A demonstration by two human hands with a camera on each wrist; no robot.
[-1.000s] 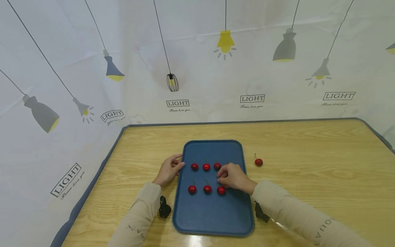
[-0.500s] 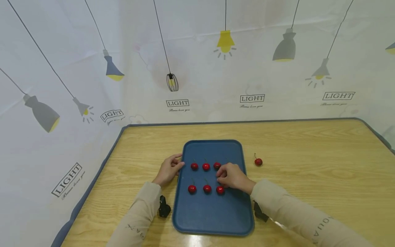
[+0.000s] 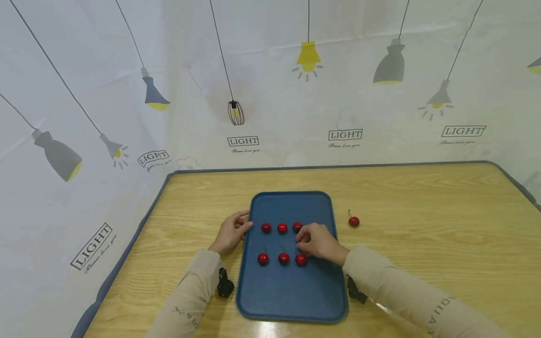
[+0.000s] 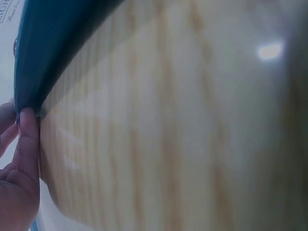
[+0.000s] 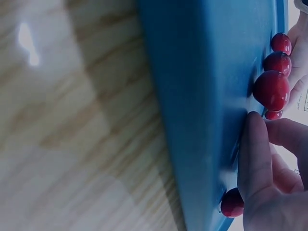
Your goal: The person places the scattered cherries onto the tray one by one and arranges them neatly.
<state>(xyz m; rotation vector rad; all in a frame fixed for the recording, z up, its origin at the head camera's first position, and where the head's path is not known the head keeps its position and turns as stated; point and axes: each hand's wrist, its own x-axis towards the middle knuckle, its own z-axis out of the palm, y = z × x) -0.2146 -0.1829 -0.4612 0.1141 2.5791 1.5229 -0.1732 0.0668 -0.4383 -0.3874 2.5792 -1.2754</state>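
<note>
A blue tray (image 3: 291, 298) lies on the table, bearing red stemmed cherries in two rows. My left hand (image 3: 229, 233) grips its left rim, thumb on one side and fingers on the other, as the left wrist view shows. My right hand (image 3: 319, 241) is over the tray's right half, thumb and fingertips together at the stem of the front row's rightmost cherry (image 3: 301, 259); the stem itself is hidden. Left of it sit two more cherries, a middle one (image 3: 283, 258) and an outer one (image 3: 263, 258). In the right wrist view another cherry (image 5: 232, 202) is partly behind that hand.
Back-row cherries include a left one (image 3: 266, 227), a middle one (image 3: 282, 228) and one beside the right fingers (image 3: 297, 227). A loose cherry (image 3: 354, 221) lies on the wooden table (image 3: 422, 225) right of the tray. A lamp-printed cloth (image 3: 279, 94) surrounds the table.
The front row's rightmost cherry has shifted slightly left, together with my right hand. My left hand and the tray stay practically where they were.
</note>
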